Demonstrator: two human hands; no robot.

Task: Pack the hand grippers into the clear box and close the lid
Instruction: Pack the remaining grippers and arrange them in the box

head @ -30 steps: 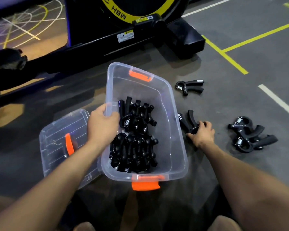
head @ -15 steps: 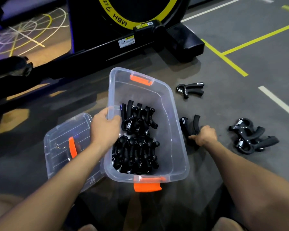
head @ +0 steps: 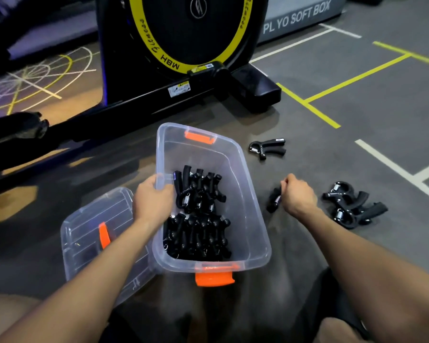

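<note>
Two bare hands work over a grey gym floor (head: 357,115). The left hand (head: 152,200) grips the left rim of the clear box (head: 248,194), fingers curled over the edge. The box sits open on the floor, an orange latch (head: 199,137) at its far end and another orange latch (head: 214,278) at its near end. Inside lie many black hand grippers (head: 198,219), packed in two rough rows against the left wall and near end; the right part of the box's bottom is bare.

The right hand (head: 299,196) is curled round one hand gripper (head: 274,199), just right of the box; its spring shows beside the knuckles, and whether it is off the floor cannot be told. Farther off, a single gripper (head: 268,148) lies on the floor near the box's far right corner. A small pile of grippers (head: 349,206) lies to the right of the right hand, apart from it.

The clear lid (head: 89,233) lies flat on the floor left of the box, partly under the left forearm, with an orange handle (head: 104,235) on it. Beyond the box stands a black exercise machine (head: 183,45) with a yellow ring.
</note>
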